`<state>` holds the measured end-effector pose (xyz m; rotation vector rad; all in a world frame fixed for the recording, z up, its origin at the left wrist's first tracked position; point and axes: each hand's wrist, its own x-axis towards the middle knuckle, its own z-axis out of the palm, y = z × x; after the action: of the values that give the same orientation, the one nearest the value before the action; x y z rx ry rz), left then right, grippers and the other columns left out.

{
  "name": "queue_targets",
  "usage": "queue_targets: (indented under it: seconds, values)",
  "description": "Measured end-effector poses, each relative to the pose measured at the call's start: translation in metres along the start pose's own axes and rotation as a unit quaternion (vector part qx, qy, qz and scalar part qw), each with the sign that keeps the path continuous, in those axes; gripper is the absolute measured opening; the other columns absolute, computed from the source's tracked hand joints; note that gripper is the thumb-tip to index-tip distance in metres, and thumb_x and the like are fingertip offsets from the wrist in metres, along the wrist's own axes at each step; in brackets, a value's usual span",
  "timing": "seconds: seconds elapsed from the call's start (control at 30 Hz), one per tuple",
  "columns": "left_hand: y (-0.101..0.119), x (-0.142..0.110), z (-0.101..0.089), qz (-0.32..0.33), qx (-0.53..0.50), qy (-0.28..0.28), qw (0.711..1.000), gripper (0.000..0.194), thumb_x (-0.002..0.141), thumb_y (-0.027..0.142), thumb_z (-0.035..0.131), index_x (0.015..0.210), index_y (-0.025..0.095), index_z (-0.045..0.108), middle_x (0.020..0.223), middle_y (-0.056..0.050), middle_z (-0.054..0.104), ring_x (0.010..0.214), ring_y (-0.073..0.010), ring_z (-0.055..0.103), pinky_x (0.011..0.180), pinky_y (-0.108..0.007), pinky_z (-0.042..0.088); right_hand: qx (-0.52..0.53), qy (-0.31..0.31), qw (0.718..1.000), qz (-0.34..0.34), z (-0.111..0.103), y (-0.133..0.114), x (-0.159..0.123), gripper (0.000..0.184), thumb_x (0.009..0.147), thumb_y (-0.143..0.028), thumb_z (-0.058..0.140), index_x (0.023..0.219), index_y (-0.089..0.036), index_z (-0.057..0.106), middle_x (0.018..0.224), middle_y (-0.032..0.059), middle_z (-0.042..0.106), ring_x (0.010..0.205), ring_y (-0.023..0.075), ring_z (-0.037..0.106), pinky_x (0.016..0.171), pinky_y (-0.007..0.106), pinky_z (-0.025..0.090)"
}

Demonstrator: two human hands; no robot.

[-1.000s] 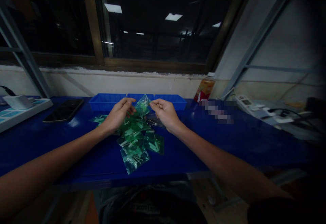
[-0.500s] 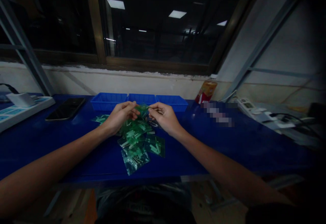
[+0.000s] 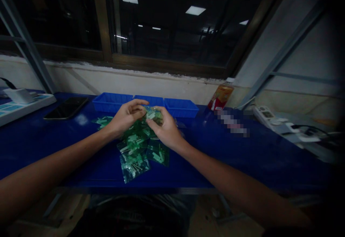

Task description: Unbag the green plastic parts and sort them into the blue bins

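Observation:
Between my two hands is a small green plastic bag (image 3: 151, 114) with pale pieces inside, held above a pile. My left hand (image 3: 129, 116) pinches its left edge between thumb and fingers. On the other side my right hand (image 3: 165, 127) has thumb and fingers closed on the bag's right part. Below lies a heap of similar green bags (image 3: 134, 140), with screws and pale plugs showing through the film. One bag (image 3: 158, 153) rests at the right of the heap, another bag (image 3: 134, 167) nearest the table's front edge. My hands hide part of the heap.
Three blue bins (image 3: 113, 102) stand in a row along the wall. A dark phone (image 3: 66, 108) and a white power strip (image 3: 27, 106) lie at left. At right are a drink bottle (image 3: 221, 96) and another power strip (image 3: 285, 125) with cables on the blue table (image 3: 210, 147).
My hands have come closer together around the bag, the right one moving left. The bag now faces me more fully. The whole view has shifted slightly.

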<state>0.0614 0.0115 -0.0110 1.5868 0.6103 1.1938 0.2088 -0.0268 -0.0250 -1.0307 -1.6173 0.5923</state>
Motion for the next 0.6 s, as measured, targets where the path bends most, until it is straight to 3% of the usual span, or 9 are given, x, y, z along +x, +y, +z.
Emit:
queue_targets:
  seconds: [0.17, 0.33, 0.5, 0.6]
  values:
    - [0.003, 0.002, -0.003, 0.037, 0.026, 0.018, 0.999, 0.016, 0.067, 0.021, 0.064, 0.079, 0.015, 0.056, 0.071, 0.001, 0.056, 0.065, -0.0096, 0.052, 0.062, -0.022, 0.039, -0.03, 0.024, 0.999, -0.014, 0.003, 0.005, 0.003, 0.02, 0.072, -0.026, 0.055, 0.089, -0.02, 0.045, 0.078, 0.0007, 0.056, 0.069, 0.0124, 0.054, 0.064, 0.026, 0.043]
    - [0.009, -0.001, -0.009, 0.074, 0.063, 0.022, 0.995, 0.014, 0.071, 0.024, 0.062, 0.075, 0.016, 0.052, 0.071, 0.002, 0.049, 0.064, -0.0089, 0.046, 0.062, -0.021, 0.037, -0.009, 0.038, 0.999, -0.005, -0.008, -0.002, 0.012, 0.004, 0.071, -0.021, 0.053, 0.074, -0.018, 0.052, 0.069, -0.0007, 0.053, 0.061, 0.0099, 0.051, 0.057, 0.024, 0.042]
    - [0.011, -0.006, -0.009, 0.042, 0.102, 0.015, 0.994, 0.014, 0.073, 0.027, 0.062, 0.077, 0.017, 0.053, 0.068, 0.003, 0.047, 0.06, -0.0085, 0.044, 0.056, -0.02, 0.035, 0.028, 0.051, 0.997, 0.054, -0.011, -0.005, 0.016, 0.003, 0.071, -0.02, 0.053, 0.075, -0.018, 0.052, 0.058, -0.0036, 0.051, 0.049, 0.0082, 0.049, 0.049, 0.023, 0.04]
    - [0.008, -0.007, -0.007, -0.019, 0.094, 0.005, 0.995, 0.02, 0.081, 0.037, 0.051, 0.086, 0.017, 0.056, 0.068, 0.001, 0.053, 0.059, -0.0107, 0.048, 0.056, -0.023, 0.038, 0.02, 0.071, 0.994, 0.074, -0.011, -0.002, 0.013, 0.001, 0.072, -0.019, 0.052, 0.073, -0.018, 0.053, 0.058, -0.0026, 0.053, 0.049, 0.0083, 0.05, 0.048, 0.023, 0.04]
